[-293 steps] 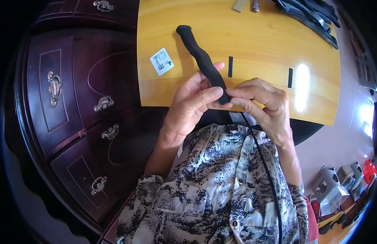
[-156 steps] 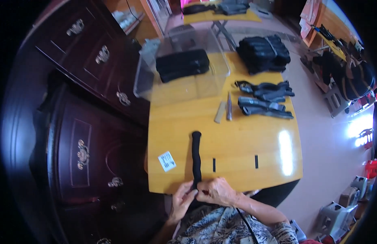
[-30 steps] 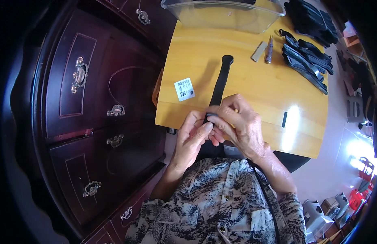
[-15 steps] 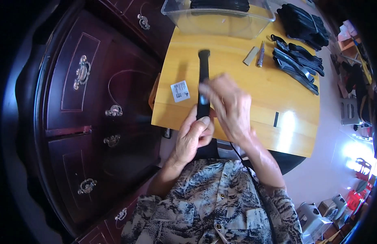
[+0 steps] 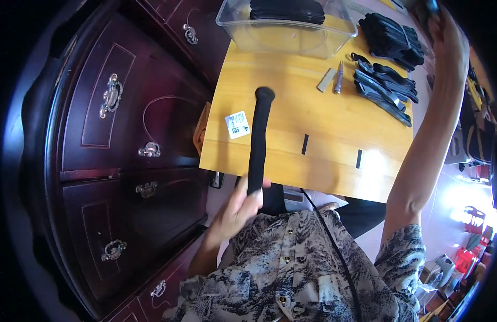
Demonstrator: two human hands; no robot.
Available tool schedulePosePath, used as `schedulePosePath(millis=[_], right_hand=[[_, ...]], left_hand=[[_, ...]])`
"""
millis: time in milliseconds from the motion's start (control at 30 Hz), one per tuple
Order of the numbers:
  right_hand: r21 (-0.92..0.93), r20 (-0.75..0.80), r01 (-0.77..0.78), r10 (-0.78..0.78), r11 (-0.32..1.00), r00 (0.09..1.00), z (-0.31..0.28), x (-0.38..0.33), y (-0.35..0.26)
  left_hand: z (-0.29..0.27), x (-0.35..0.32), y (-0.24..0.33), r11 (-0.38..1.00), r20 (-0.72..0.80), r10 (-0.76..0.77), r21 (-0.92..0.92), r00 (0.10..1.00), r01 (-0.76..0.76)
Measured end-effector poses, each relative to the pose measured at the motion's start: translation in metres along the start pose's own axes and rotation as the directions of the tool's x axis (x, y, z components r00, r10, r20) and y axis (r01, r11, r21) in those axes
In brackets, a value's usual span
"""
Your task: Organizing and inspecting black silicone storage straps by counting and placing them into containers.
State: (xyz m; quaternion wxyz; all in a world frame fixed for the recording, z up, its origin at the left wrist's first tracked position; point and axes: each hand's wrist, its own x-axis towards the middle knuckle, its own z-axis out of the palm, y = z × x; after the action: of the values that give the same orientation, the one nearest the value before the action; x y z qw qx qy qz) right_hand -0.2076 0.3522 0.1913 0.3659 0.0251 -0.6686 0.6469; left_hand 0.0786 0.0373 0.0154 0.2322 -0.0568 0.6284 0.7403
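My left hand (image 5: 240, 208) is closed around the lower end of a long black tube-like grip (image 5: 257, 134). The grip stands up from my fist above the table, with a rounded, knob-like end at its top. My right arm is stretched far to the upper right, away from the grip. At the dark rim of the picture, the fingers of my right hand (image 5: 449, 35) are bent towards a small bluish thing (image 5: 433, 6) that I cannot make out. Beside the grip, a white printed label square (image 5: 238, 125) lies on the yellow wooden table (image 5: 291, 115).
Two short black strips (image 5: 305, 144) lie near the table's front. A clear plastic bin (image 5: 334, 44) holding black items stands at the back. A flat beige block (image 5: 327, 80), a pen (image 5: 338, 78) and bundled black straps (image 5: 385, 91) lie right of it. Dark wooden drawers (image 5: 93, 107) flank the left.
My right hand has left the black grip and swung out to the upper right. My left hand has drawn the grip lower and nearer to me. A black strip now shows where my right hand was.
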Motion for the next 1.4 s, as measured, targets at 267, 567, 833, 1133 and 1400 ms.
schedulePosePath(millis=[267,567,833,1133,1400], right_hand=[[0.153,0.331,-0.380,0.315,0.912,0.889,-0.049,-0.121,0.031],[0.256,0.268,-0.649,0.593,0.716,0.760,-0.056,-0.189,0.033],[0.271,0.318,-0.732,0.660,0.625,0.681,-0.061,-0.211,0.029],[0.163,0.277,-0.745,0.695,0.646,0.663,-0.094,-0.226,0.041],[0.114,0.138,-0.778,0.766,0.618,0.628,-0.141,-0.263,0.081]], left_hand=[[-0.025,0.114,0.004,0.961,-0.164,0.143,0.258,0.976,-0.097],[-0.044,0.170,0.002,0.847,-0.311,0.326,0.515,0.893,-0.130],[0.003,0.154,0.030,0.531,-0.101,0.685,0.747,0.721,-0.400],[0.058,0.131,0.042,0.979,0.349,0.002,0.190,0.937,-0.073],[0.029,0.134,0.014,0.970,0.165,-0.116,0.229,0.979,0.076]])
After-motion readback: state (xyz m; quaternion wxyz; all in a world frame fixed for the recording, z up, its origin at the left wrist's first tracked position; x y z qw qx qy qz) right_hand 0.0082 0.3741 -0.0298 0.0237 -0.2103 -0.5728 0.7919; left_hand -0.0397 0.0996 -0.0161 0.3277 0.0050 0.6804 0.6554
